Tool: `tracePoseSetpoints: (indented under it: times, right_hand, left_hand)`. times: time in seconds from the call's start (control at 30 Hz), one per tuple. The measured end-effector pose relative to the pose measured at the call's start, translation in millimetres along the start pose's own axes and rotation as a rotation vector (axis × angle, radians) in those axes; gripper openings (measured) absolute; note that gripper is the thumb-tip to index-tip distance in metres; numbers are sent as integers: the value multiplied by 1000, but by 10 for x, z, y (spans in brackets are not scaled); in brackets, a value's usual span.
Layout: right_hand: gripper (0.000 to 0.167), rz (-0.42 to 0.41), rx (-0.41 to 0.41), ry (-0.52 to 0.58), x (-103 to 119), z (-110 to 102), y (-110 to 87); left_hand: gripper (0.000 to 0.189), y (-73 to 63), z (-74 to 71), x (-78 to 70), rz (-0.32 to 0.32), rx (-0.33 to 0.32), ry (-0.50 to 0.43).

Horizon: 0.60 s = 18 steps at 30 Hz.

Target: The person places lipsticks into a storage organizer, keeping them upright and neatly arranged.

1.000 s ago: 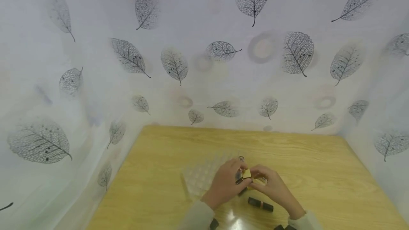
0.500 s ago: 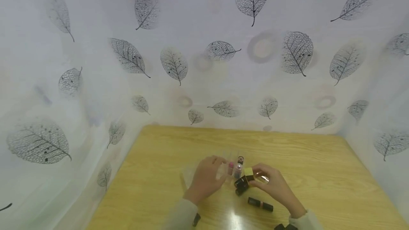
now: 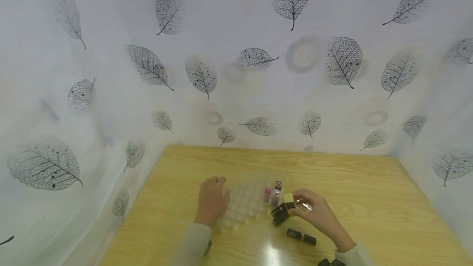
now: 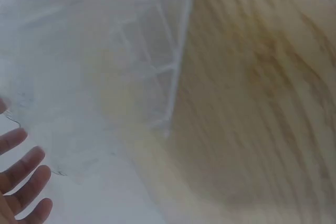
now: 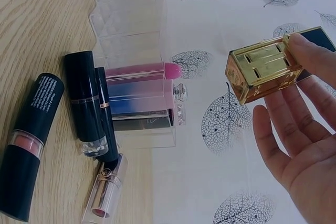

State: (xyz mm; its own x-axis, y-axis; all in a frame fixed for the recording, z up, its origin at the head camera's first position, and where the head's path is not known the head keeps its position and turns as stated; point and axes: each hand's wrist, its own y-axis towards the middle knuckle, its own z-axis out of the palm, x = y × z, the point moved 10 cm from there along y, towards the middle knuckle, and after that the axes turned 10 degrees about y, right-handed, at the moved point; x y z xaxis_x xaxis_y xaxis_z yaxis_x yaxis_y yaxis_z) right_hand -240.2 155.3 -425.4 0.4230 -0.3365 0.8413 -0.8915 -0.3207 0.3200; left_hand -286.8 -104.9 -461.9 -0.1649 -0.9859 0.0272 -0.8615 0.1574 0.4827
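Note:
My right hand (image 3: 317,214) pinches a square gold-and-black lipstick (image 5: 265,67) between thumb and fingers, raised above the table. At the left side of a clear plastic lipstick organizer (image 3: 242,206) is my left hand (image 3: 211,201), its fingers loosely extended and holding nothing. Whether those fingers touch the organizer is hard to tell. The organizer's right-end slots hold several tubes, among them a pink lipstick (image 5: 142,72) and a clear-capped one with a blue-violet body (image 5: 136,98).
Black lipstick tubes (image 5: 84,98) lie beside the organizer's right end, near a rose-gold tube in a clear case (image 5: 107,190). A black tube with a pink band (image 3: 301,236) lies closer to me. More dark pieces (image 3: 330,262) are at the bottom edge. Leaf-print cloth surrounds the wooden table.
My left hand has let go of the gold-and-black lipstick and moved left across to the organizer's far left side. My right hand stays nearly still, keeping the lipstick.

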Motion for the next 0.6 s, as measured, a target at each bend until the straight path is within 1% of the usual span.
tracePoseSetpoints:
  times: [0.1,0.23,0.33,0.4,0.47,0.6]
  right_hand:
    - [33,5,-1,-3,-7,-2,1]
    - [32,25,-2,-5,-29,1,5]
    - [30,46,-9,12,-59,-3,21]
    - [30,53,-27,16,-83,-18,38]
    - [31,61,-52,19,-107,-42,64]
    - [33,62,-113,-19,-133,-93,133]
  left_hand:
    - [34,-25,117,129,-48,2,9]
    - [31,-69,260,250,-94,55,30]
    - [26,-103,352,299,-114,92,43]
    - [24,-115,364,305,-117,98,37]
    - [22,-116,348,302,-118,90,24]
    - [18,-113,301,281,-114,75,3]
